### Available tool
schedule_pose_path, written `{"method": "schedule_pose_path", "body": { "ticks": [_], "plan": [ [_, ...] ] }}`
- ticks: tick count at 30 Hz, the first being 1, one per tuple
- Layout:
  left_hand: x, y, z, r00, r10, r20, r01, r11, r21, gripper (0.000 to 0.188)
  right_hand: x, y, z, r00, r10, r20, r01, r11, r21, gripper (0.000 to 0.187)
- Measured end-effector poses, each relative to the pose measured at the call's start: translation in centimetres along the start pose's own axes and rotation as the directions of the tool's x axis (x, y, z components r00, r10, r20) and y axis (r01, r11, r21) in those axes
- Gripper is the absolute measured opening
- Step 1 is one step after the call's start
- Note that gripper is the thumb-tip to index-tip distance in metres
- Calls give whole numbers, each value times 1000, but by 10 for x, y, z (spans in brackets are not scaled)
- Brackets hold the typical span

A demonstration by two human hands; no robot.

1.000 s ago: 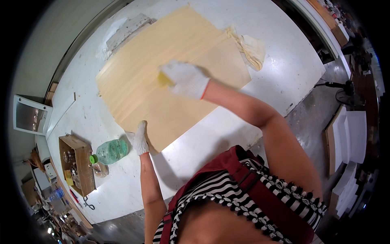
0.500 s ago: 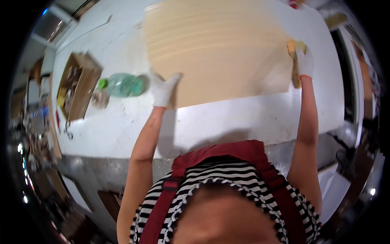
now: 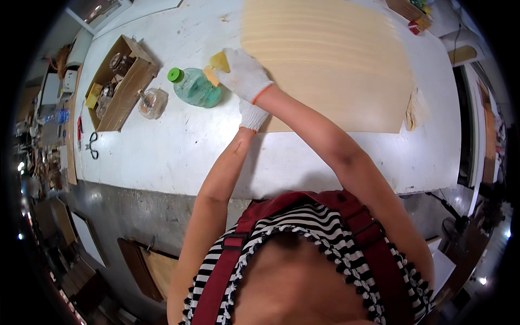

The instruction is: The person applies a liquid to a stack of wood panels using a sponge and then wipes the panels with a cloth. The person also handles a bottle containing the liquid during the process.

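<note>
A flat tan board (image 3: 336,81) with pale streaks over its far part lies in front of me. My right hand (image 3: 242,73), in a white knit glove, has crossed over to the board's left edge. Its fingers are closed on a yellow-orange pad (image 3: 219,62), just beyond the board and close to a green-tinted plastic bottle (image 3: 197,88) with a green cap. My left hand (image 3: 252,115), gloved too, is beneath the right one at the same edge; its fingers are hidden. A crumpled tan cloth (image 3: 414,111) lies at the board's right edge.
On the white table (image 3: 162,162), a cardboard box (image 3: 125,92) of jars stands at the left. Beside it are a glass jar (image 3: 153,103), black-handled scissors (image 3: 93,146) and a red-handled tool (image 3: 79,130). A red item (image 3: 414,27) lies at the far right.
My right hand has swung from the board's right edge to its left edge, carrying the yellow-orange pad. My left hand stays by the left edge, now partly covered. The whole view has shifted.
</note>
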State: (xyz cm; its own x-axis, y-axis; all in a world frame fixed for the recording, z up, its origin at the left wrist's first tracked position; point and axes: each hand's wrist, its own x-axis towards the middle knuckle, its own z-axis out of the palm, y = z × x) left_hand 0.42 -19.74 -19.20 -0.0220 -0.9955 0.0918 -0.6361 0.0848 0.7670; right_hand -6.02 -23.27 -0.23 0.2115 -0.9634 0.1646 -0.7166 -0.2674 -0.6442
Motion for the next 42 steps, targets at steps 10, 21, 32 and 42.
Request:
{"method": "schedule_pose_path", "body": {
  "ticks": [10,21,32,42],
  "plan": [
    [0,94,-57,985,43,-165,-98,935,-340,79,-122,249,-243,588,440,-679,-555,830,57,48],
    [-1,82,-47,985,113,-128,-146,948,-282,89,26,43,4,993,-6,-119,-14,986,-168,36],
    [-18,77,-63,990,-29,-141,-25,929,-369,109,-99,77,-116,883,461,87,-210,222,952,45],
    [-113,195,-65,896,-273,350,420,266,-868,57,-194,62,-71,832,466,301,-401,130,907,49]
  ]
}}
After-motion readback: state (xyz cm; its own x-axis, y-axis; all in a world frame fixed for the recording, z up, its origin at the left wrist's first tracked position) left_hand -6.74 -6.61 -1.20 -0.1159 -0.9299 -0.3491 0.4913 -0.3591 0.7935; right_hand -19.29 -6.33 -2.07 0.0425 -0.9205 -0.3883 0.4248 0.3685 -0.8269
